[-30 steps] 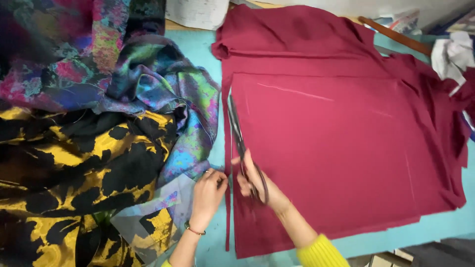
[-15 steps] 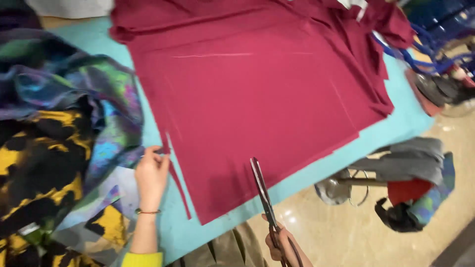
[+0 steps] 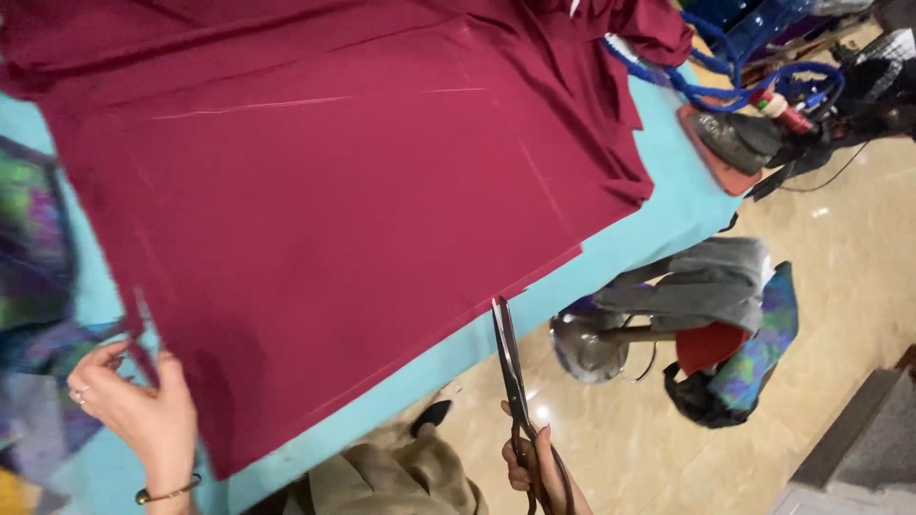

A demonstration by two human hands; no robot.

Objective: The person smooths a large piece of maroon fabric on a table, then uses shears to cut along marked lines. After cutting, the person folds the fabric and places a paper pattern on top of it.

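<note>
A large maroon cloth (image 3: 334, 191) with pale chalk lines lies spread over a turquoise table (image 3: 668, 205). My left hand (image 3: 134, 405) pinches the cloth's near left corner, where a narrow cut strip (image 3: 143, 324) hangs off the edge. My right hand (image 3: 539, 472) grips the handles of long dark scissors (image 3: 509, 367). Their closed blades point up at the cloth's near edge, just off the table.
Multicoloured patterned fabric (image 3: 33, 248) lies blurred at the left. A flat iron (image 3: 730, 143) sits on the table's right end beside a blue cord (image 3: 725, 72). Below the table stands a stool (image 3: 596, 343) with clothes and a bag (image 3: 735, 334) on a tiled floor.
The view has swung right and nearer. My right hand has carried the scissors off the cloth to its near edge. My left hand stays at the cut strip.
</note>
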